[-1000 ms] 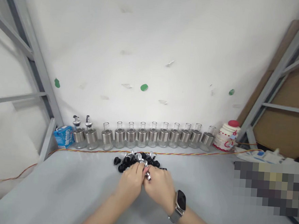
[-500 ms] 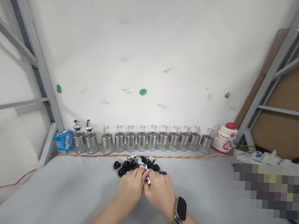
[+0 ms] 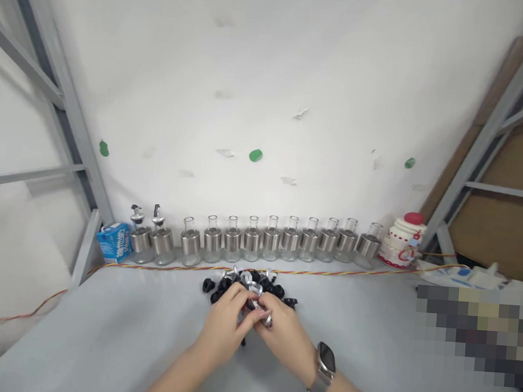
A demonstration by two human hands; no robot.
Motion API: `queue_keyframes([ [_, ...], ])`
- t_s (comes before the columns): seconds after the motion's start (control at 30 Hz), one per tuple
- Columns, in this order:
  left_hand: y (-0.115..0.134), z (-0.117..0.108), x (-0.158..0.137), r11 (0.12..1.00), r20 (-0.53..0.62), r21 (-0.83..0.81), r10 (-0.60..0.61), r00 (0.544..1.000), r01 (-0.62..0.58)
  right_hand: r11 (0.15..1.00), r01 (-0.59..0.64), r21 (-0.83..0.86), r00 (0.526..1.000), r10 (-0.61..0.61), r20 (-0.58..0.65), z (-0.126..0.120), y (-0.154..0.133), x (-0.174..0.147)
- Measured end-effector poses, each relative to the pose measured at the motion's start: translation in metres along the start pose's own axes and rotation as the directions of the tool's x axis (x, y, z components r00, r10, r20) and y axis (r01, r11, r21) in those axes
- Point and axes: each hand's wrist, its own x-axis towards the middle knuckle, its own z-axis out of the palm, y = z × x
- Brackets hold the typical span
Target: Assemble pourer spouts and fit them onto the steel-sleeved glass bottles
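The left hand (image 3: 223,322) and right hand (image 3: 285,335) pinch a glossy, silvery pourer spout (image 3: 267,320) between their curled fingertips. Just beyond them lies a jumbled heap (image 3: 247,277) of rounded black stoppers and shiny silver parts; farther off stand narrow-necked glass bottles (image 3: 252,241) with cylindrical metal sleeves.

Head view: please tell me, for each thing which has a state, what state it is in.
Left hand: closed on the silver piece
Right hand: closed on the silver piece
Silver piece: held between both hands, partly hidden
Black and silver parts: loose, heaped
Ten bottles: upright, uncapped
Two bottles: upright, spouts fitted
Jar: red lid on
Watch: worn, screen dark
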Motion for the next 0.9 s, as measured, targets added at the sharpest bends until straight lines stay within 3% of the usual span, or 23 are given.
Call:
queue_keyframes([
  [0.2,-0.004,-0.004,-0.002,0.941,0.046,0.307,0.137,0.99,-0.144,0.992,0.033,-0.126,0.999,-0.03,0.029,-0.004,0.004,0.0],
  [0.5,-0.005,-0.005,-0.001,0.868,0.189,0.464,0.097,0.977,-0.176,0.966,0.12,-0.228,0.992,-0.108,0.064,-0.007,0.013,0.003],
  [0.6,-0.006,-0.001,-0.001,0.916,0.151,0.388,0.048,0.987,-0.104,0.935,0.15,-0.321,0.989,-0.139,0.057,-0.006,0.013,0.003],
  [0.7,-0.003,0.003,-0.003,0.98,0.151,0.197,-0.006,0.989,-0.024,0.917,0.11,-0.382,0.994,-0.094,0.06,-0.005,0.014,0.004],
  [0.8,-0.001,0.004,-0.004,0.998,0.18,0.055,-0.036,0.983,0.026,0.947,0.028,-0.32,0.999,-0.014,0.043,-0.007,0.012,0.004],
  [0.9,-0.004,0.003,-0.002,0.998,0.118,0.038,-0.053,0.992,0.049,0.978,0.001,-0.211,0.999,0.01,0.054,-0.011,0.008,0.003],
])
